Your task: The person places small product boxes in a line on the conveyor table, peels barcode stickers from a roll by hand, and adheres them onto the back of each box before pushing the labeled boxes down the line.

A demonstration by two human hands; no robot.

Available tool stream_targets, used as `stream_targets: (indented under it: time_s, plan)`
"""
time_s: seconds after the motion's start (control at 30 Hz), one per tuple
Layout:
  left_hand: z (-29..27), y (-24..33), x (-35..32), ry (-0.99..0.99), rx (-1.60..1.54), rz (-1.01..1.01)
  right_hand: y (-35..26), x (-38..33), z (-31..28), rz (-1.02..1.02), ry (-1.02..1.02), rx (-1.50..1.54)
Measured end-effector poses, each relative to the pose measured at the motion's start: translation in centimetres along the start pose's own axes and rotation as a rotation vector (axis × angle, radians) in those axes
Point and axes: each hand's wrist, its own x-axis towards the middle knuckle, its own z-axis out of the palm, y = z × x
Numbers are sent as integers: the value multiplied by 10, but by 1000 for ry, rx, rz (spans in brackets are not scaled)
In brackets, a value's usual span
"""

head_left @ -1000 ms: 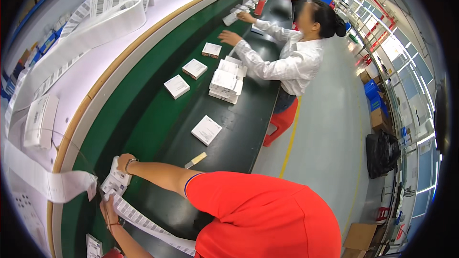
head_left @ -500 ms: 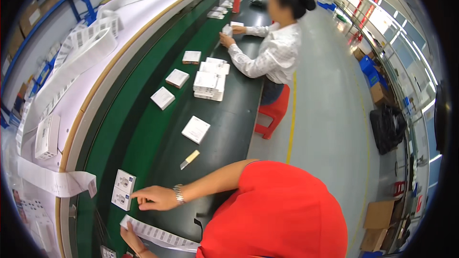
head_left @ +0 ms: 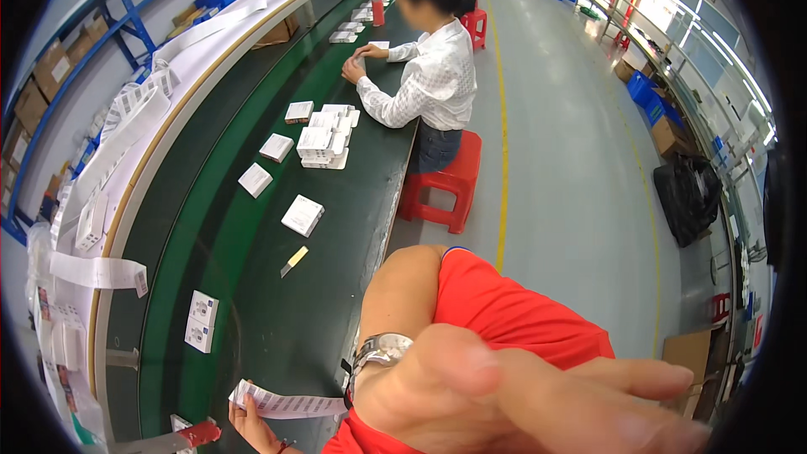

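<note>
At the near edge of the bench, my left hand [head_left: 256,427] pinches the end of a white strip of printed labels [head_left: 294,404]; the strip stretches right toward my body. My right hand [head_left: 538,399], a metal watch on its wrist, is raised close in front of the camera. Its fingers are apart and slightly blurred, with nothing visible in them. Two small white boxes [head_left: 202,321] with product pictures lie end to end on the green belt, beyond my left hand. Farther up the bench are a yellow-handled cutter [head_left: 294,261] and a single white box [head_left: 303,215].
A stack of white boxes [head_left: 321,143] and several loose ones stand farther along. Beyond them a co-worker in a white shirt [head_left: 433,67] sits on a red stool [head_left: 445,185], handling a box. Label strips [head_left: 97,271] hang off the left shelf. A red-wrapped post [head_left: 200,434] rises near my left hand.
My right hand has left its place beside the two boxes and risen toward the camera, fingers spread. My left hand still grips the label strip. The whole view has shifted.
</note>
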Motion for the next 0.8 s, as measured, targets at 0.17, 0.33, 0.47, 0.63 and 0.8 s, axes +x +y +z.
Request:
stream_targets:
  time_s: [0.17,0.33,0.47,0.63,0.8]
  plan:
    - [15,22,-28,-2,173,25,-23,14,-2,201,102,-37]
    - [29,5,-19,37,-7,16,-28,34,-14,260,217,-53]
    - [106,60,-11,15,-209,-176,-30,58,-40,276,330,-133]
    - [168,104,-3,-25,-156,-29,-25,83,-98,332,175,-61]
    - [199,109,20,-23,-68,41,-1,101,-177,347,-298,-155]
